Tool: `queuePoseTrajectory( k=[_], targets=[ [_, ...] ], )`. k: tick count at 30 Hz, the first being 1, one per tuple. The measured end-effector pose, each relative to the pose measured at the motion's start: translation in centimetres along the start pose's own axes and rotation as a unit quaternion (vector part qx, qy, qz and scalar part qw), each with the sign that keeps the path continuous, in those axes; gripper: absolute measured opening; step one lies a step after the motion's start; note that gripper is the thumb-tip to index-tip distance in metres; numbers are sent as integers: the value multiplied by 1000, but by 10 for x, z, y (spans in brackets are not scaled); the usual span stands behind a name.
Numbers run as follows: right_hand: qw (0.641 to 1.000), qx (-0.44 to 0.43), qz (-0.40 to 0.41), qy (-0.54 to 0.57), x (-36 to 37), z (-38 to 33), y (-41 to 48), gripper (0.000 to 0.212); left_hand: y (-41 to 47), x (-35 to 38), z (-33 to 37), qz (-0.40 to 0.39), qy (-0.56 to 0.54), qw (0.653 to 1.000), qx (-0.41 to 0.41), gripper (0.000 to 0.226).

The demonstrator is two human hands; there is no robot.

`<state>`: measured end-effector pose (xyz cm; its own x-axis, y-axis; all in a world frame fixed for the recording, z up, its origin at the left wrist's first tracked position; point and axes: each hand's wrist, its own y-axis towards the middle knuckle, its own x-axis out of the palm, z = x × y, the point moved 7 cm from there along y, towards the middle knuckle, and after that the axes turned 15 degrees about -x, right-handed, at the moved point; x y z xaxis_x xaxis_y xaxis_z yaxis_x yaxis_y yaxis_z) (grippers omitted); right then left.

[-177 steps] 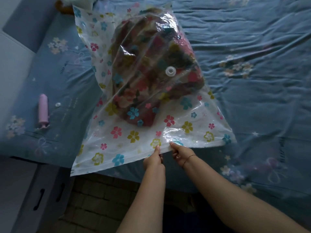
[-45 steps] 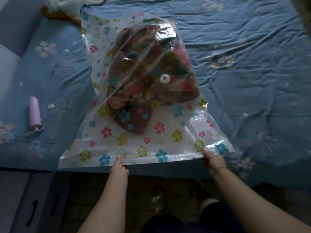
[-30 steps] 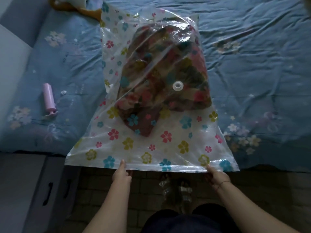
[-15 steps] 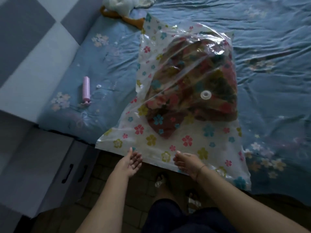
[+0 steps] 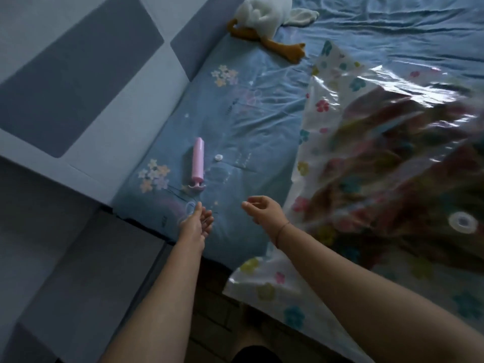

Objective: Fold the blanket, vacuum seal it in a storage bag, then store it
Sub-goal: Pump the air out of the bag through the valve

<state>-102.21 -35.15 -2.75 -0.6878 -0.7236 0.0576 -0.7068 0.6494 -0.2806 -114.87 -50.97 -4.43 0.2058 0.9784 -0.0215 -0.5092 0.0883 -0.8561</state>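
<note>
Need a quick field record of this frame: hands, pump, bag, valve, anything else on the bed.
left hand: open, holds nothing, over the bed edge near the pump
right hand: loosely curled, holds nothing, beside the bag's left edge
pump: pink, lying on the bedsheet, untouched
small white cap: on the sheet just right of the pump
storage bag: flower print, on the bed, near end overhanging the edge
blanket: inside the bag, still bulky
valve: on the bag's top face
plush toy: far end of the bed

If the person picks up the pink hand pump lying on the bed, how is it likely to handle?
The pink pump looks like a rigid plastic cylinder, so probably stiff and light. Lying on its side on the soft sheet, it might roll if nudged, though its flared end would likely check that.
</note>
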Motion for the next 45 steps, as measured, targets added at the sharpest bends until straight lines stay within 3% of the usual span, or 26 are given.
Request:
queuePoseTrajectory(
  k=[11, 13, 16, 18, 23, 27, 31, 35, 38, 41, 45],
  targets=[
    [986, 157, 30, 54, 162, 106, 166, 61, 178, -36, 112, 22, 96, 995, -35, 28],
    [970, 212, 50, 110, 175, 126, 179, 56, 207, -30, 118, 7, 104, 993, -46, 38],
    [939, 271, 103, 186, 189, 149, 192, 28, 237, -17, 124, -12, 103, 993, -64, 57],
    [923, 282, 129, 227, 198, 159, 200, 25, 253, -10, 123, -23, 103, 992, -71, 53],
    [915, 256, 151, 274, 203, 159, 217, 10, 266, 3, 114, -44, 81, 991, -97, 34],
    [966, 186, 110, 145, 184, 138, 217, 32, 259, 16, 116, -87, 91, 985, -118, 31],
    [988, 127, 79, 41, 150, 97, 192, 25, 229, 34, 126, -104, 67, 985, -116, 23],
    [996, 81, 33, 17, 116, 45, 153, 18, 185, 48, 146, -133, 11, 987, -88, 41],
    [998, 55, 25, 22, 88, 10, 122, 18, 146, 62, 154, -166, -8, 982, -84, 37],
    [996, 37, 72, 47, 51, -16, 88, 17, 97, 92, 141, -207, 10, 974, -88, 47],
    [968, 37, 163, 187, -8, -42, 27, 22, 14, 154, 87, -264, 71, 958, -85, 51]
  ],
)
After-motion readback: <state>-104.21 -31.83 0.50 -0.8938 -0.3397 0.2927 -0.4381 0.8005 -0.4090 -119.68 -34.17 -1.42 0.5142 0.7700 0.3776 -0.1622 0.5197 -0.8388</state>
